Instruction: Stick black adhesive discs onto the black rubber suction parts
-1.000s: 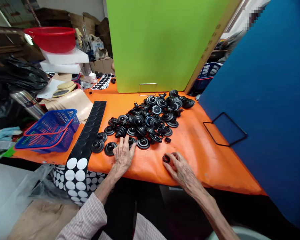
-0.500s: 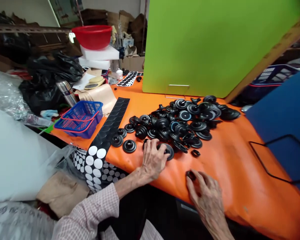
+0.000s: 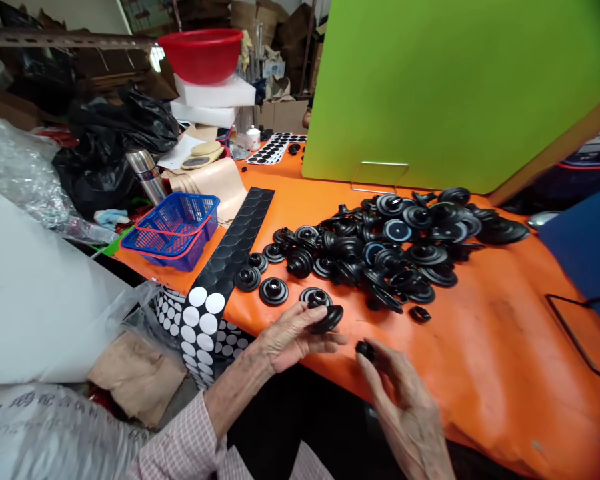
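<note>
Between the thumb and fingers of my left hand (image 3: 291,337) is a black round disc (image 3: 329,320), tilted and lifted off the orange table cover (image 3: 455,360). My right hand (image 3: 405,393) pinches a small black ring-like nut (image 3: 365,350) at its fingertips, just right of the disc and apart from it. A heap of black stepped discs (image 3: 350,248) lies beyond both hands. Single discs (image 3: 274,291) rest at its left front, one of them (image 3: 314,297) right behind my left hand. A loose black ring (image 3: 420,314) lies at the heap's front right.
A black strip with circle outlines (image 3: 237,240) and white dots hangs over the table's left edge. Beside it stand a blue basket (image 3: 180,247) and a steel flask (image 3: 147,175). A green panel (image 3: 430,93) rises at the back, a blue panel (image 3: 585,247) at the right.
My left hand has picked up a disc from the front of the heap and turned palm up with it. My right hand has come left, closer to it, still pinching the nut. The view has shifted.
</note>
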Demonstrator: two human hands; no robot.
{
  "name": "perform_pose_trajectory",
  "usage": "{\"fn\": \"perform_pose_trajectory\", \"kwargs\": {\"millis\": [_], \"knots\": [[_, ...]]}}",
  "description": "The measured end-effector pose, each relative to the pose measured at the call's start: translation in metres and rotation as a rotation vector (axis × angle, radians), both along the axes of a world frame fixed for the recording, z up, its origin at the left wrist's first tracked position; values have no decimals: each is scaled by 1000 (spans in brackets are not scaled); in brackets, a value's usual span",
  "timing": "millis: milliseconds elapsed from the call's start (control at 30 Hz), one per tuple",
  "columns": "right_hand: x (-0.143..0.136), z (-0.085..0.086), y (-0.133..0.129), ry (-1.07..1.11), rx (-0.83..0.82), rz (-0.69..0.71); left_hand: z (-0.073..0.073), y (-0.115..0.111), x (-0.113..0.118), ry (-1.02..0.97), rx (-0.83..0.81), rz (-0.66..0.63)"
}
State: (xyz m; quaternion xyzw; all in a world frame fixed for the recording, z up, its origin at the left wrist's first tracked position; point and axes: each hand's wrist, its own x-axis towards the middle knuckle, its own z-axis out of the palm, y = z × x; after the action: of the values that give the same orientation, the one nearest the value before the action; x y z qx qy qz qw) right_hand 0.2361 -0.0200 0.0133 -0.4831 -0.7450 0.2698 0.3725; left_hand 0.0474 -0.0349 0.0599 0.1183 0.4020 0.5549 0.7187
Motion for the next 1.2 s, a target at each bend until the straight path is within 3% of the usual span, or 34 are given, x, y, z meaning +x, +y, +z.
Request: {"fn": "perform_pose_trajectory", "kwargs": {"millis": [133,233,600,833,933,1033,1133,1200], "knots": [[-19,13,-15,194,-191,30,2,-13,1,221,83,78],[-24,18,-23,266,-239,49,0,-20,2,271,105,15],[-32,32,-31,101,37,7,-12,-26,20,446,216,-14],[-35,25,-38,-37,154,-26,-8,-30,18,343,147,-63],[-34,27,-39,45,53,-9,-7,-30,17,281,123,-35],[-32,31,-35,174,-203,-80,-6,-30,15,255,147,-45],[-32,34,-29,327,-470,-15,-4,-32,13,271,189,-74],[-34,33,-29,404,-521,13,-3,-34,13,299,223,-96]]}}
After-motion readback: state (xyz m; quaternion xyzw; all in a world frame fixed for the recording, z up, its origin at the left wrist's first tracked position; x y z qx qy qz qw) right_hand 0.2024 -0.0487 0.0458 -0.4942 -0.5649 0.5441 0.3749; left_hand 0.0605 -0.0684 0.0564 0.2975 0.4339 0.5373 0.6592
